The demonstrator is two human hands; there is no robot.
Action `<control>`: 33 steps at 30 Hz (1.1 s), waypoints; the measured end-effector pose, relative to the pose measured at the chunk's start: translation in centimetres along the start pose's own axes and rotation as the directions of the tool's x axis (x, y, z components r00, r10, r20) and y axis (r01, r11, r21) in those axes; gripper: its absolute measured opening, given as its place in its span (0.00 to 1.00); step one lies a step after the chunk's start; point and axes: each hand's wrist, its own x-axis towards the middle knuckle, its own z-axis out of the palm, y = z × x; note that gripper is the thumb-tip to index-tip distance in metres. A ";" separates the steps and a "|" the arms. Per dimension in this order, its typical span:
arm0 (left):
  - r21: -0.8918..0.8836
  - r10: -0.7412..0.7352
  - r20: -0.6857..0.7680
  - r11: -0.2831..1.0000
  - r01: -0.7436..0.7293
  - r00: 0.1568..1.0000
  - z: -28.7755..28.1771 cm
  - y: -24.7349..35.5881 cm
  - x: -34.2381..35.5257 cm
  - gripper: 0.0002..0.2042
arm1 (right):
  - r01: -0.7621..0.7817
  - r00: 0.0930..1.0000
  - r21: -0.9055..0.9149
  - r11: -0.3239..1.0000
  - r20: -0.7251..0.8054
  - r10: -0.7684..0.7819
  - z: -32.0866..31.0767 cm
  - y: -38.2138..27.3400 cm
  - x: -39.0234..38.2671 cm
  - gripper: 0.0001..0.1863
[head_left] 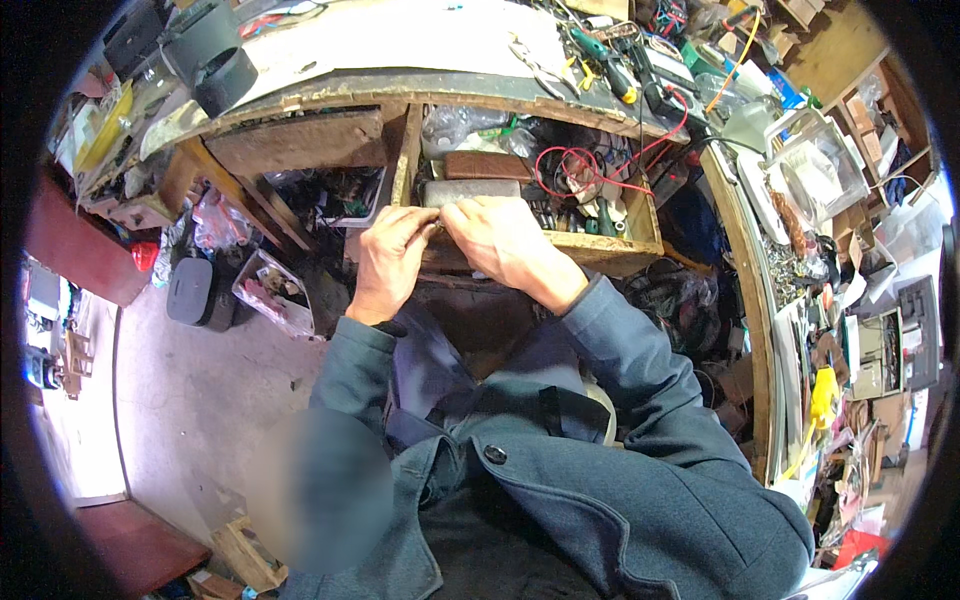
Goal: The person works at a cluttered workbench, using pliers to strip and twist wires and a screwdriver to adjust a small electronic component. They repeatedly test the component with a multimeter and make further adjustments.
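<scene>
An open wooden drawer [600,250] juts out below the workbench. At its front left, my left hand [390,255] and my right hand [500,245] meet, fingertips pinched together on something small that I cannot make out. Just beyond my fingers lies a grey oblong case [470,191] with a brown oblong case [487,165] behind it. To their right the drawer holds a coiled red cable [555,165], a dark green-handled tool [604,218] and other small items.
The workbench top [360,38] carries pliers and cables. A cluttered side bench [762,380] runs down my right. At left, a black bin [200,295] and a white box [275,315] stand on the concrete floor [190,400] near a red panel [85,240].
</scene>
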 end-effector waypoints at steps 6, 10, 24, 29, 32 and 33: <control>-0.001 0.010 -0.028 1.000 -0.010 1.000 0.3 -0.4 -0.2 0.09 | 0.044 0.997 -0.025 0.999 -0.070 -0.046 0.0 0.1 -0.8 0.07; 0.000 0.004 -0.018 1.000 -0.004 1.000 0.2 0.0 0.1 0.10 | 0.005 0.998 -0.019 1.000 -0.062 -0.006 1.2 0.1 -0.8 0.07; -0.034 -0.003 -0.018 0.999 0.002 1.000 0.3 -0.2 -0.3 0.09 | -0.036 0.997 -0.039 0.999 -0.073 0.033 0.6 -0.8 -1.7 0.06; 0.017 0.031 -0.032 0.999 -0.030 0.999 0.2 -0.4 0.1 0.09 | -0.029 0.993 -0.018 0.999 -0.114 0.027 1.5 -0.6 -0.8 0.06; 0.001 0.010 -0.036 1.000 -0.010 0.999 0.3 -0.4 -0.3 0.10 | -0.044 0.995 -0.038 0.998 -0.090 0.041 1.1 -1.0 -1.0 0.06; -0.008 0.010 -0.036 1.000 -0.010 0.999 0.3 -0.3 -0.4 0.11 | -0.053 0.995 -0.044 0.998 -0.084 0.049 0.9 -0.9 -1.5 0.06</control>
